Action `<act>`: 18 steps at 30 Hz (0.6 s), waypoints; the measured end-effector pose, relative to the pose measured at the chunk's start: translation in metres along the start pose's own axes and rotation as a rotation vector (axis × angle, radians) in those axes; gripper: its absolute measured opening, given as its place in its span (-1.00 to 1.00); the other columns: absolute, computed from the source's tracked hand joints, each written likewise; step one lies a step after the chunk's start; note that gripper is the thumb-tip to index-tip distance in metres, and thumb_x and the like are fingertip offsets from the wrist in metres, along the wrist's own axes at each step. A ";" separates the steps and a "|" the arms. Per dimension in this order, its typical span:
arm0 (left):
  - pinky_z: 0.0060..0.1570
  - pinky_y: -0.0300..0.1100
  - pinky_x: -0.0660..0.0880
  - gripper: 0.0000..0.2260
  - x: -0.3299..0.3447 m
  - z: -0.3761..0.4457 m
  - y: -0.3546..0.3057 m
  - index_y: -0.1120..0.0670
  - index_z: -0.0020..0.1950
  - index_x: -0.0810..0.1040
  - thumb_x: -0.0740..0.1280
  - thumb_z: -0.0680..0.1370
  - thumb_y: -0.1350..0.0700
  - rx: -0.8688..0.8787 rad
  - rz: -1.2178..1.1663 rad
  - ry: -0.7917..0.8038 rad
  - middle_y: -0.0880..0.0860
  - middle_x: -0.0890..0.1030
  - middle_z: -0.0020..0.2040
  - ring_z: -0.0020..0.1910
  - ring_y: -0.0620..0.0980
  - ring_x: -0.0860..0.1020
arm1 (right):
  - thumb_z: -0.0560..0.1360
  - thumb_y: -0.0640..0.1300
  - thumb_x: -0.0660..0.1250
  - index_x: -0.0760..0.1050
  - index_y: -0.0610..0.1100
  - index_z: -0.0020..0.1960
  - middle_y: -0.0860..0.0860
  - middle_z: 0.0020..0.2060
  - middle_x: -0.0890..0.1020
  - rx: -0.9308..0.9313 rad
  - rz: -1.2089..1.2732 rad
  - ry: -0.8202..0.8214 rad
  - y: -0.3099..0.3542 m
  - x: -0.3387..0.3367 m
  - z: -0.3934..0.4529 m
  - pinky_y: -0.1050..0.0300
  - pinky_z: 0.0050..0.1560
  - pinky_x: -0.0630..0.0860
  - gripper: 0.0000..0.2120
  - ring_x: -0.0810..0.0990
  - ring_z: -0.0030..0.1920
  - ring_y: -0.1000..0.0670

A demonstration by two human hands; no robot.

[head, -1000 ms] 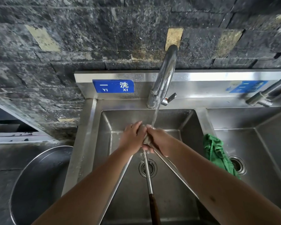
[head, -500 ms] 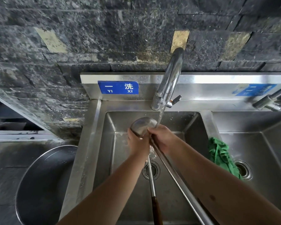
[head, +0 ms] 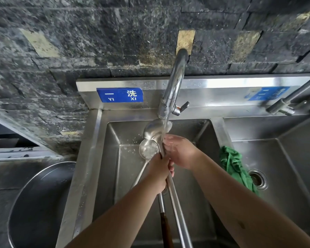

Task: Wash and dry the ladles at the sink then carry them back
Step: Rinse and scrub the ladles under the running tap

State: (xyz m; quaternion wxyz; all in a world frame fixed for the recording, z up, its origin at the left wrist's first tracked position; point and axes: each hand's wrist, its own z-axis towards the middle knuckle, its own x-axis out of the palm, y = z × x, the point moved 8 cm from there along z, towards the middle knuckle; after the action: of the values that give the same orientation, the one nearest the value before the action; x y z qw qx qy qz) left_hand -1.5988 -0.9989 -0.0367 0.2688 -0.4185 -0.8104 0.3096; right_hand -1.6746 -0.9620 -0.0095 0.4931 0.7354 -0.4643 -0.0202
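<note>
ladles (head: 151, 138): two steel bowls under the tap (head: 174, 83) stream, over the left sink (head: 200, 194) basin, handles cut off at 6 o'clock | left hand (head: 158, 173): fingers clamped round handles, fingertips hidden | right hand (head: 181, 153): fingers curled on shafts at 3 o'clock, grip partly hidden | green cloth (head: 234, 170) on divider

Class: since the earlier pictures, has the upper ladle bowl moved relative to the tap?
Yes. The upper ladle bowl has moved away from the person, up toward the tap base.
</note>
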 end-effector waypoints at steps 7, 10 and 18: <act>-0.43 -0.19 0.34 -0.80 0.016 0.022 0.019 0.13 -0.07 0.43 0.07 0.62 0.33 -0.068 -0.116 0.024 0.06 0.44 -0.35 -0.45 -0.06 0.39 | 0.57 -0.20 0.27 0.53 0.07 0.19 0.05 0.04 0.66 0.014 -0.625 -0.269 -0.052 -0.030 -0.077 0.09 0.07 0.56 -0.74 0.64 0.05 0.06; -0.34 -0.18 0.35 -0.75 0.034 0.035 0.032 0.10 -0.03 0.39 0.03 0.59 0.40 -0.081 -0.106 0.039 0.06 0.47 -0.24 -0.38 -0.06 0.40 | 0.51 -0.22 0.29 0.60 0.02 0.07 0.00 -0.14 0.70 0.131 -0.638 -0.391 -0.089 -0.042 -0.106 0.19 -0.18 0.54 -0.78 0.66 -0.19 0.10; -0.32 -0.25 0.49 -0.87 0.080 0.061 0.099 0.16 -0.07 0.47 0.25 0.58 0.36 -0.117 0.128 0.216 0.09 0.53 -0.16 -0.23 0.00 0.58 | 0.53 -0.35 0.23 0.59 -0.22 -0.03 -0.10 -0.31 0.59 0.328 -0.114 -0.703 -0.156 -0.104 -0.111 0.14 -0.26 0.51 -0.83 0.56 -0.33 0.00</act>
State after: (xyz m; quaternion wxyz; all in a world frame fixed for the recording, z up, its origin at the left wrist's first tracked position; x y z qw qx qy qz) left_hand -1.6311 -0.9027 -0.1347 0.3091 -0.5151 -0.7652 0.2314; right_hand -1.5764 -0.7977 -0.1133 0.1779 0.7774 -0.5604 -0.2236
